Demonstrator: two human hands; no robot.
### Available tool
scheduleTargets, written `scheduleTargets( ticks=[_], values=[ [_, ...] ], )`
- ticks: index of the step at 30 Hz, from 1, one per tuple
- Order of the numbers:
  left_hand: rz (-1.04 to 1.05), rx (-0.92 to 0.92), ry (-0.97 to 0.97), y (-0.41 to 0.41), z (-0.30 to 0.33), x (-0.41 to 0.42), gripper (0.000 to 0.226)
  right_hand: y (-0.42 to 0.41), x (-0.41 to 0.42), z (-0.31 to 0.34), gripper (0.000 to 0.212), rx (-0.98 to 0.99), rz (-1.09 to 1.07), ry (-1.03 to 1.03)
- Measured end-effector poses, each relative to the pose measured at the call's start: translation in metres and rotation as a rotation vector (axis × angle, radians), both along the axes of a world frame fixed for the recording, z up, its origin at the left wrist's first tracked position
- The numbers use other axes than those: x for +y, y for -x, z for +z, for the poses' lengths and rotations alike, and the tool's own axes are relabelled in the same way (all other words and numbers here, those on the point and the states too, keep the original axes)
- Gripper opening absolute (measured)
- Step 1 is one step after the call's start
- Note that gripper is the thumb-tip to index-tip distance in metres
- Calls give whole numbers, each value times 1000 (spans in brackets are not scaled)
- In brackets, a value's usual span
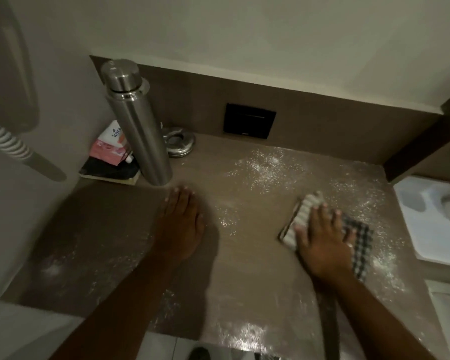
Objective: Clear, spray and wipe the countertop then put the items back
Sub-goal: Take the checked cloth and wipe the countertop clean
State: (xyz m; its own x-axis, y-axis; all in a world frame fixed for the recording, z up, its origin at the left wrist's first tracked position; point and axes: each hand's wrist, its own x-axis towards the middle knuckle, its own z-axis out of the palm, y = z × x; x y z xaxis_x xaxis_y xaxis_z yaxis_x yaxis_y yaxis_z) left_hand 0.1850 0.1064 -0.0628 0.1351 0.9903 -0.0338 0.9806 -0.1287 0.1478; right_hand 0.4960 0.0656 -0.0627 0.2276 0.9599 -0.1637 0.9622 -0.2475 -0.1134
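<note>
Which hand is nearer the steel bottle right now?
Left. The left hand lies flat on the countertop just in front of the steel bottle, fingertips close to its base. The right hand presses the checked cloth well off to the bottle's right.

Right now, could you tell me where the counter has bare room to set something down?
The countertop is bare between the left hand and the right hand, which presses the cloth, and along the front left. The back-left corner is crowded: steel bottle, tissue pack, metal lid.
</note>
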Motion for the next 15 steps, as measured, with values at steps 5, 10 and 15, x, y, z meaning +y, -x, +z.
scheduleTargets(
  ticks=[5,10,15],
  values=[
    [-23,-12,-80,3,-9,3,61,7,129,13,75,77,-258,39],
    [1,-94,-117,6,-10,3,59,106,171,-1,69,34,148,26],
    [35,-186,-114,3,-1,-1,57,47,124,-4,75,24,522,-46]
  ],
)
